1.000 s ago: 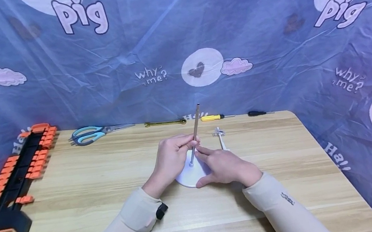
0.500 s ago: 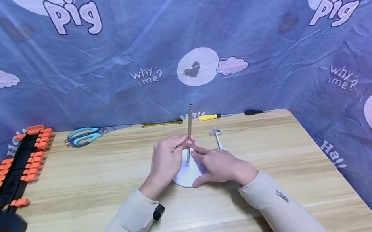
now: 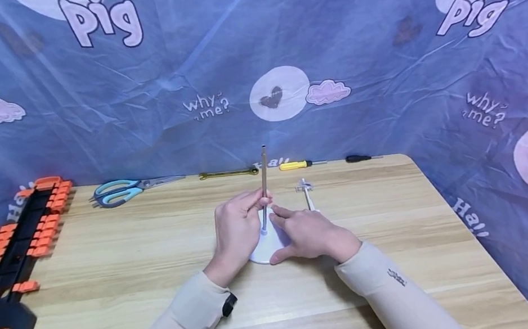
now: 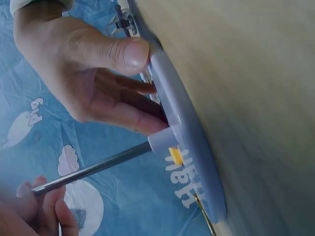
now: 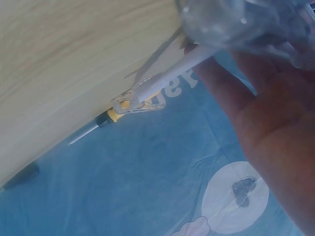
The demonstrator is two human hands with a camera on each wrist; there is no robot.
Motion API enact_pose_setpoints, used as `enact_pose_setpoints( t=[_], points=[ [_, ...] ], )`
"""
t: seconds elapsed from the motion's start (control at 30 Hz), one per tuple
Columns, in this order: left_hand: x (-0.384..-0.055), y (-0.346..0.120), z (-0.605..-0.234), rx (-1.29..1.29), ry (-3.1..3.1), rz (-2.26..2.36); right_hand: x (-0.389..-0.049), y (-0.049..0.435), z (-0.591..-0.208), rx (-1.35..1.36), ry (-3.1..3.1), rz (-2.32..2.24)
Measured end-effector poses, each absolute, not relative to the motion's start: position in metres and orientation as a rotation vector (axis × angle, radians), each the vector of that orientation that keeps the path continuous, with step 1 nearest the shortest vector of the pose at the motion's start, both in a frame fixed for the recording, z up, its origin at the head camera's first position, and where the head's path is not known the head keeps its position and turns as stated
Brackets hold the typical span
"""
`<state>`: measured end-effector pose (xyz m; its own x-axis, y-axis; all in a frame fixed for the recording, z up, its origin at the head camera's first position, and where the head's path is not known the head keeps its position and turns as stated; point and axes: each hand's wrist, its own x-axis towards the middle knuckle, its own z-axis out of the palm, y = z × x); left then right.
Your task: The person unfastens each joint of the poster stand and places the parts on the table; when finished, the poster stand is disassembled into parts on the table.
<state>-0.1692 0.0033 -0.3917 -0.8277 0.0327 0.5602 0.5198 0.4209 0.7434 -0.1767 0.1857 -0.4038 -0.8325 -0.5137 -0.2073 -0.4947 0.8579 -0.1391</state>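
Note:
In the head view a white round base [image 3: 275, 242] lies on the table with a small raised collar at its middle. From that collar a thin metal rod [image 3: 264, 184] rises, leaning slightly right. My left hand [image 3: 236, 225] pinches the rod partway up between thumb and fingers. My right hand [image 3: 309, 233] holds the base from the right, thumb at its near rim and fingers reaching over it. In the left wrist view the rod [image 4: 98, 167] meets the collar [image 4: 161, 140]. Beyond the right hand lies a white stick [image 3: 307, 199] with a clear plastic end [image 3: 304, 186].
Along the table's back edge lie blue-handled scissors [image 3: 120, 193], a brass-coloured wrench [image 3: 228, 174], a yellow screwdriver [image 3: 295, 165] and a black screwdriver [image 3: 359, 158]. A black rack with orange clips [image 3: 20, 246] lies at the left. A printed blue curtain [image 3: 157, 101] hangs behind.
The rod's top has swung left, so it stands more upright. Both hands keep their places on rod and base, and the head view has shifted slightly.

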Motion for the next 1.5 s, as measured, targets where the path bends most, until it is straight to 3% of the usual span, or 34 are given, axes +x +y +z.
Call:
enact_pose_setpoints(
  t=[1.5],
  points=[
    [-0.161, -0.009, -0.386, -0.495, -2.069, -1.532, -0.172, 0.17, -0.396, -0.829, 2.809, -0.121]
  ],
)
